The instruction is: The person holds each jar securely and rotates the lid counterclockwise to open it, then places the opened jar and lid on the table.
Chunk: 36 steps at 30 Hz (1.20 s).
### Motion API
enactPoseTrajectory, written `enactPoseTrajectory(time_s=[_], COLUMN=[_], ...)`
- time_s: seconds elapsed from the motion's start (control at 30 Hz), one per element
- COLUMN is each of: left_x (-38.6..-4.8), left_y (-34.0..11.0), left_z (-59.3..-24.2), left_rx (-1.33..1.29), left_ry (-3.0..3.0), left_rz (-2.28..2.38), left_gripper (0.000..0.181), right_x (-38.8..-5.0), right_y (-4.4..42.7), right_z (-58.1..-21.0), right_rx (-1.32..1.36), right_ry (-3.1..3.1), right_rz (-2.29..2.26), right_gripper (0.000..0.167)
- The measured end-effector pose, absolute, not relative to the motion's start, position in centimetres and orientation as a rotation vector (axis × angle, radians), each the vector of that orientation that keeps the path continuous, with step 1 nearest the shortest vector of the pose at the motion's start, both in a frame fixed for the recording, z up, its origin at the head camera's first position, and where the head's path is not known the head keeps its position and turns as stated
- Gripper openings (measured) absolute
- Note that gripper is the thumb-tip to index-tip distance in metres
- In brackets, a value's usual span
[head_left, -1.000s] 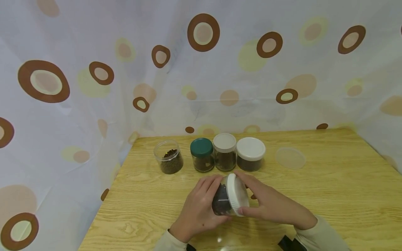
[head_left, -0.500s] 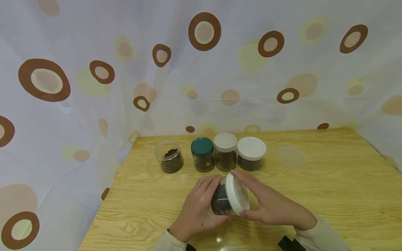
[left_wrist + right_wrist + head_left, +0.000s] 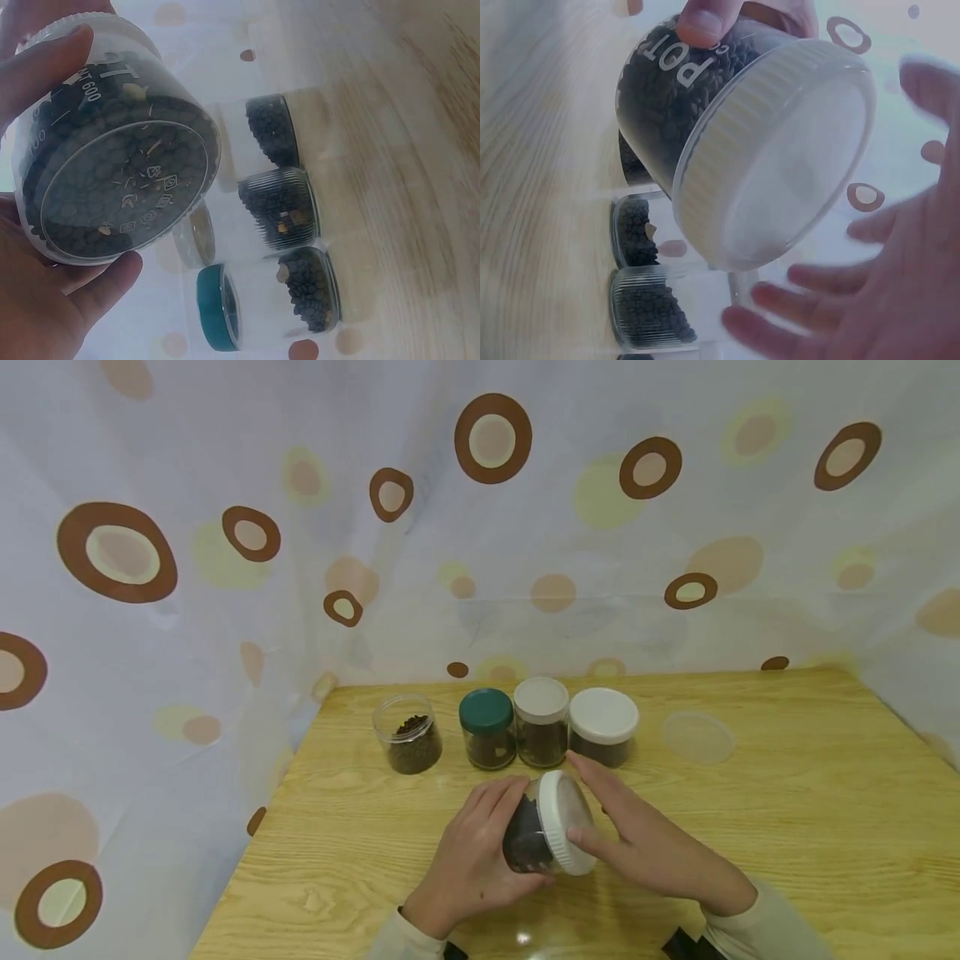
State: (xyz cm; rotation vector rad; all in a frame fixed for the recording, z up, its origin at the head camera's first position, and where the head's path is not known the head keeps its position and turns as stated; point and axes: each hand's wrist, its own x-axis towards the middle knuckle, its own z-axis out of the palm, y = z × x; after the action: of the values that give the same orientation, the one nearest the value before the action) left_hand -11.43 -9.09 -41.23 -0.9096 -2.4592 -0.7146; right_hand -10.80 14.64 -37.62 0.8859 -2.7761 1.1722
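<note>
My left hand (image 3: 480,852) grips a clear plastic jar (image 3: 525,839) of dark beans or pellets around its body. The jar lies tilted above the table, its ribbed white lid (image 3: 566,822) facing right. In the left wrist view the base of the jar (image 3: 124,180) shows the contents, with white printing on the side. Beside the lid, my right hand (image 3: 645,843) has its fingers spread. The right wrist view shows those fingers (image 3: 817,307) apart from the white lid (image 3: 795,165), with a gap between.
Behind the hands stand a green-lidded jar (image 3: 487,727), a tall white-lidded jar (image 3: 542,727) and a wide white-lidded jar (image 3: 603,727), all partly filled. A lidless jar (image 3: 414,750) with dark contents is at left. A translucent disc (image 3: 699,737) lies at right on the wooden table (image 3: 810,810).
My right hand has let go of the lid and its fingers have spread away from it. The left hand holds the jar in nearly the same place. The head view has shifted slightly.
</note>
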Motion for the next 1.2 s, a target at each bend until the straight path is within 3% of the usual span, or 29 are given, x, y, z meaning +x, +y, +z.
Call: enactPoseTrajectory(time_s=[0.17, 0.37, 0.73, 1.2], left_x=[-11.3, -11.2, -11.3, -11.4], left_y=[-9.0, -8.7, -8.7, -8.6], left_z=[-41.2, -41.1, -41.5, -41.3], left_rx=[-0.9, -0.92, -0.936, -0.919], left_ry=[-2.445, -2.458, -2.435, -2.489], left_rz=[-0.703, -0.693, -0.709, -0.732], left_gripper=[0.103, 0.1, 0.101, 0.103], right_x=[-10.9, -10.9, -10.5, -10.7], right_y=[14.6, 14.5, 15.6, 15.7], right_z=[-37.0, -36.8, -37.9, -37.9], right_rx=[0.656, 0.513, 1.037, 1.097], right_ry=[-2.958, -3.083, -2.782, -2.728], right_rz=[1.318, 1.285, 1.065, 1.025], right_gripper=[0.068, 0.076, 0.095, 0.096])
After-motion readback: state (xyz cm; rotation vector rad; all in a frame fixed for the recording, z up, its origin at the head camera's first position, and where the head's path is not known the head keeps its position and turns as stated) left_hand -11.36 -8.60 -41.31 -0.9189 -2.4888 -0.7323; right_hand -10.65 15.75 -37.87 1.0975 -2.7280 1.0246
